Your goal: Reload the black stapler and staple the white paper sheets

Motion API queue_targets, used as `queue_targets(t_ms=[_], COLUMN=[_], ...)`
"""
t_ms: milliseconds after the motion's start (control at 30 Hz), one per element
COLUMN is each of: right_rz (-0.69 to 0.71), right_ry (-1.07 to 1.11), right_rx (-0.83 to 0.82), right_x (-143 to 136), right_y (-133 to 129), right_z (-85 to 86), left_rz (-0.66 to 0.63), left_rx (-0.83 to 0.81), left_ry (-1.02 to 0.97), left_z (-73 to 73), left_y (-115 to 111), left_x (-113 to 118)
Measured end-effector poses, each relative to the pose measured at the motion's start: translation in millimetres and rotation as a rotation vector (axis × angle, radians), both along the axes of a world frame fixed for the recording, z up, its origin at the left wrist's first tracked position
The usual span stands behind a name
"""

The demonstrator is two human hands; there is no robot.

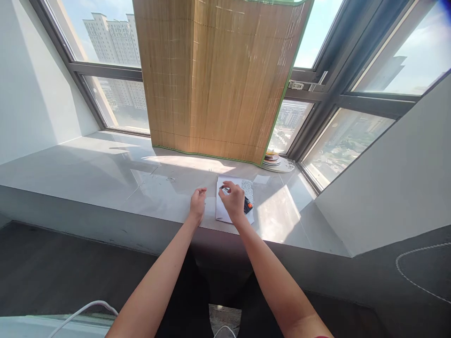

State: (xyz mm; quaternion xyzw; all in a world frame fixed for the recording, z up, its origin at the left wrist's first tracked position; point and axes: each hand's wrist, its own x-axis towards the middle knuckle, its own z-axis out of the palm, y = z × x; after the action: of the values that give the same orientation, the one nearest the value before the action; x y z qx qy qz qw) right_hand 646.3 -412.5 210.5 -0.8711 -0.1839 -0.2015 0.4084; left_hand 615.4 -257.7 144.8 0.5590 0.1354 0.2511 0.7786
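Note:
My right hand [232, 198] is above a white sheet of paper [221, 213] on the window sill. Its thumb and forefinger pinch a tiny dark piece, too small to name. Under and beside that hand lies a black object with an orange round spot [249, 205], partly covered by the hand. Small grey bits [247, 188] are scattered on the paper's upper right part. My left hand [198, 204] rests over the sill, left of the paper. Its fingers are curled together, and whatever they hold, if anything, is hidden.
A bamboo blind [218, 84] with green edging hangs in front of the window. Stacked plates [276, 163] stand at the sill's back right. Small bits [172, 179] lie on the tiled sill [105, 173]. A white cable [88, 305] runs at the lower left.

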Motion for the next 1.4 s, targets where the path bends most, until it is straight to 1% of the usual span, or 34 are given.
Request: queue_targets(t_ms=[67,100,167,233,300,367,433,533,667,767,833,900,967,1000,1100,1200,1267,1333,1400], right_rz=[-0.09,-0.145,-0.262,-0.351,-0.364,-0.35,-0.339,-0.342,-0.293,-0.27,-0.259,-0.238,-0.198,-0.17,-0.137,-0.148,-0.165,-0.174,-0.168], right_ry=[0.025,0.045,0.131,0.256,0.344,0.337,0.287,0.247,0.258,0.267,0.274,0.238,0.14,0.095,0.076,0.102,0.092,0.074,0.063], right_rx=[0.031,0.039,0.029,-0.035,-0.118,-0.169,-0.202,-0.221,-0.176,-0.176,-0.229,-0.331,-0.467,-0.537,-0.675,-0.709,-0.696,-0.678,-0.664], right_x=[30,47,85,122,153,177,192,203,210,208,196,175,149,137,111,104,104,105,105], right_y=[-42,-62,-99,-125,-140,-147,-149,-151,-157,-163,-166,-166,-163,-161,-156,-153,-153,-153,-154], right_z=[1.8,1.1,-3.4,-10.4,-18.3,-26.1,-34.0,-44.6,-51.0,-52.1,-55.6,-62.7,-71.1,-74.5,-77.6,-71.2,-66.3,-63.4,-63.0], left_rz=[-0.035,-0.051,-0.073,-0.094,-0.114,-0.133,-0.142,-0.145,-0.13,-0.116,-0.096,-0.063,-0.044,-0.045,-0.051,-0.012,-0.002,-0.001,-0.002], left_rx=[0.143,0.18,0.217,0.244,0.276,0.305,0.323,0.332,0.319,0.297,0.28,0.303,0.403,0.479,0.717,1.018,1.174,1.283,1.363], left_ry=[0.04,0.049,0.064,0.083,0.099,0.114,0.136,0.141,0.118,0.138,0.142,0.175,0.254,0.304,0.381,0.467,0.514,0.534,0.534], left_z=[-2.0,-2.3,-1.5,1.2,4.7,7.6,9.2,9.9,10.3,9.8,8.9,9.1,12.7,16.2,32.1,47.6,52.1,50.5,44.5], left_y=[-2,-2,-1,0,1,2,2,2,2,2,3,4,7,10,17,27,32,37,40], left_x=[-1,-1,-2,-3,-4,-6,-8,-10,-10,-9,-7,-1,11,20,57,95,115,129,138])
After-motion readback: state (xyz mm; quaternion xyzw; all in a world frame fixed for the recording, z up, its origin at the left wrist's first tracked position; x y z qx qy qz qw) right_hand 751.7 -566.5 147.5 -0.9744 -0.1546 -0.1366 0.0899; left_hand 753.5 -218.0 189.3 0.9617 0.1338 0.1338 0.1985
